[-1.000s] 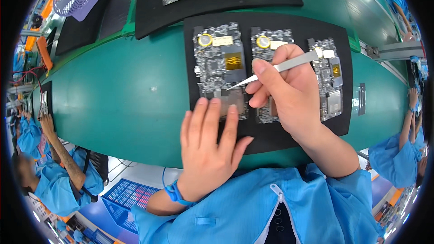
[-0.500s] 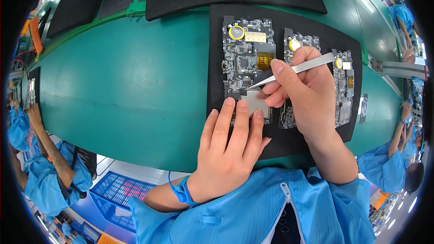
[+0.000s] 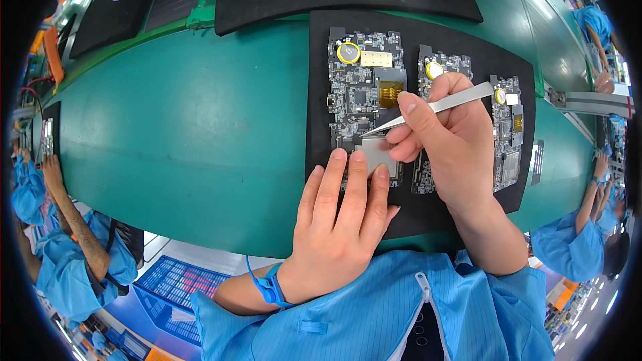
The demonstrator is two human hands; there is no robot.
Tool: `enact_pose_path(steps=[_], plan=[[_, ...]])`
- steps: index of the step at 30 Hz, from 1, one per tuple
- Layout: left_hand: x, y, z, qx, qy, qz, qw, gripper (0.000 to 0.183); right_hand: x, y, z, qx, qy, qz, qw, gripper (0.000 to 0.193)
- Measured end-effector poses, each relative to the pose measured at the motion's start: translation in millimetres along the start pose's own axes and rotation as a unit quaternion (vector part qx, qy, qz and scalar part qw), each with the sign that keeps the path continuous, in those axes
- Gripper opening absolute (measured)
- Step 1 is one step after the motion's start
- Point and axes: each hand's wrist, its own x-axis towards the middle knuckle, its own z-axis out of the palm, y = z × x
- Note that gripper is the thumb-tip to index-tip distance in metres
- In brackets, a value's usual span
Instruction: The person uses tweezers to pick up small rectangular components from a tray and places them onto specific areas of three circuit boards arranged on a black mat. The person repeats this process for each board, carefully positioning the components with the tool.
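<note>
My right hand is closed around a pair of metal tweezers. The tips reach down to the leftmost circuit board, by the top edge of its silver metal shield. My left hand lies flat with its fingers stretched out, the fingertips resting on the lower end of that board and its shield. A yellow-rimmed coin cell and an amber film patch sit on the same board. Partly behind my right hand lies a second board; a third board is at the right.
The boards lie on a black foam mat on the green table. Beyond it, another black mat carries several boards. A blue plastic basket stands below the table's left edge. Co-workers in blue sit at both sides.
Both hands hold nearly the same pose. The tweezers' tips have shifted very slightly left and down on the board; the view itself has moved a little.
</note>
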Motion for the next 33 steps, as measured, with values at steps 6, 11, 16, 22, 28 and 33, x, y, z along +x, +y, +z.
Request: enact_pose_path(steps=[6, 11, 16, 22, 28, 33], plan=[[0.2, 0.7, -0.7, 0.003, -0.003, 0.0, 1.0, 0.05, 0.5, 2.8, -0.3, 0.002, -0.002, -0.009, 1.0, 0.022], [3.0, -3.0, 0.8, -0.069, 0.007, -0.014, 0.998, 0.049, 0.3, 1.9, -1.3, -0.014, -0.011, -0.008, 1.0, 0.022], [15.3, -8.0, -11.0, -0.091, -0.049, -0.013, 0.995, 0.05, -1.2, 0.6, 0.5, -0.028, -0.005, -0.018, 0.999, 0.023], [19.8, -15.2, -24.3, -0.071, -0.11, 0.019, 0.991, 0.053, -10.7, 16.9, 1.4, -0.061, 0.025, -0.17, 0.983, 0.024], [-1.1, -11.5, -12.6, -0.036, -0.079, 0.027, 0.996, 0.06, -10.6, 35.1, -1.3, -0.077, -0.013, -0.271, 0.959, 0.024], [1.0, -10.1, -11.7, -0.047, -0.069, 0.022, 0.996, 0.055, -11.2, 41.2, 0.0, -0.14, 0.01, -0.332, 0.933, 0.025]])
